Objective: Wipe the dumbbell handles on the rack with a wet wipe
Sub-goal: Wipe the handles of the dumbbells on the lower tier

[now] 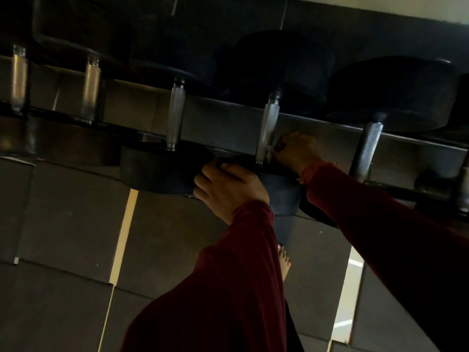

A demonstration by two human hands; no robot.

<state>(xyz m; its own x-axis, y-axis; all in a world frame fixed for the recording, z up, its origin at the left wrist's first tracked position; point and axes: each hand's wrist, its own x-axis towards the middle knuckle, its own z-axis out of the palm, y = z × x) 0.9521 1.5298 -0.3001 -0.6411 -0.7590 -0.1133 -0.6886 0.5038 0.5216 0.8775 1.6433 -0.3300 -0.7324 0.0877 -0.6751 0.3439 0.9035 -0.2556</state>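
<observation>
Several black dumbbells with knurled steel handles lie side by side on a metal rack (223,123). My right hand (295,151) pinches a small white wet wipe (269,150) against the lower right side of one dumbbell handle (269,125). My left hand (228,186) grips the near black head (281,194) of that same dumbbell, with its fingers curled over the head's top edge. Both arms wear dark red sleeves. Most of the wipe is hidden inside my fingers.
A neighbouring handle (175,118) stands to the left and another handle (368,151) to the right. More dumbbells fill the upper shelf (83,26). Below lies a dark tiled floor (71,224), and a bare foot (284,260) shows under the rack's front.
</observation>
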